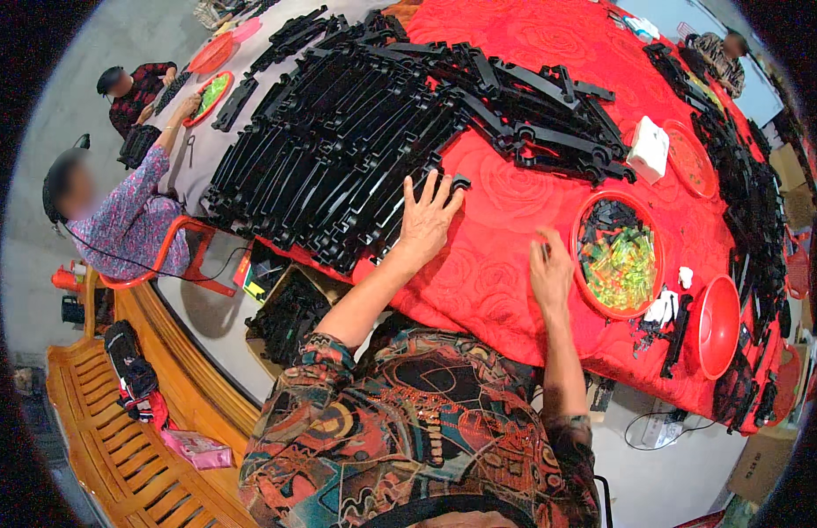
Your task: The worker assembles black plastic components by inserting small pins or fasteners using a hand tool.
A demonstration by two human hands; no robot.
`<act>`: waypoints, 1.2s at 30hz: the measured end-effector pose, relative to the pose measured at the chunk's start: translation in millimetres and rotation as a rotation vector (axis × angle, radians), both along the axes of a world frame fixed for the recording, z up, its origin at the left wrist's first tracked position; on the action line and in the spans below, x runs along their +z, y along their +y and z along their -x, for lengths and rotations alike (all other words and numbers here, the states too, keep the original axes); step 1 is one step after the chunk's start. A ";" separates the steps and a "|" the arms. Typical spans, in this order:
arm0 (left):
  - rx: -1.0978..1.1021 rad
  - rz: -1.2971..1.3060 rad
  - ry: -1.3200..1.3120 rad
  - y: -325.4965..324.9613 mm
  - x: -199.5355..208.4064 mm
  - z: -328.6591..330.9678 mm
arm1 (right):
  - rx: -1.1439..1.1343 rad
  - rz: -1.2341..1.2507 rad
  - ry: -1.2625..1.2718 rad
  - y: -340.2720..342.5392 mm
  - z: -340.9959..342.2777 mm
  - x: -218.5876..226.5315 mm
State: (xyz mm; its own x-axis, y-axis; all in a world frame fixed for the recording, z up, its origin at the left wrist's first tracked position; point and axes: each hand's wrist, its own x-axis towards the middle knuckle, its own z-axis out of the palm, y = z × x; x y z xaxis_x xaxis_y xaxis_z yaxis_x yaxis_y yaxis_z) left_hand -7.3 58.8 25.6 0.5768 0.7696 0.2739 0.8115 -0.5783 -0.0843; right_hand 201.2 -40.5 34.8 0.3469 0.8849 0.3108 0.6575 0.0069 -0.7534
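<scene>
My left hand [426, 220] lies with fingers spread at the right edge of a dense row of long black plastic parts [338, 150]. Its fingertips touch the end of the nearest part. Over the red cloth, my right hand [551, 268] hovers just left of a red bowl [577, 264]. Its fingers are bent inward in a pinch; whatever is between them, if anything, is too small to make out. Inside the bowl are small green, yellow and orange pieces [618, 268] and small black pieces [615, 217].
More black parts [536, 123] lie heaped beyond my hands. A white tissue pack [648, 150], another red bowl [718, 326] and crumpled tissue [662, 308] lie at the right. Co-workers sit at the left and far right. A wooden bench [118, 422] stands at lower left.
</scene>
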 end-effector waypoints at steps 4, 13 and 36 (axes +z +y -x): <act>0.014 -0.003 -0.042 5.0 -5.2 4.1 | 0.007 0.054 -0.324 74.0 0.3 2.4; 0.040 -0.015 -0.083 6.7 -4.2 4.0 | 0.181 0.068 -0.675 175.3 36.5 -14.4; -0.089 0.073 -0.230 6.1 11.8 -50.6 | 0.059 0.227 -0.566 136.9 -55.6 14.4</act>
State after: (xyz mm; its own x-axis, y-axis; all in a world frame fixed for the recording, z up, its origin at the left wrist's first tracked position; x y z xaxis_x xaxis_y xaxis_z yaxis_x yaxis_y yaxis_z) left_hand 43.3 65.0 37.4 0.5717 0.7415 0.3512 0.7503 -0.6457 0.1418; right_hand 256.8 96.3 49.2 0.1314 0.9633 0.2340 0.9595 -0.0643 -0.2742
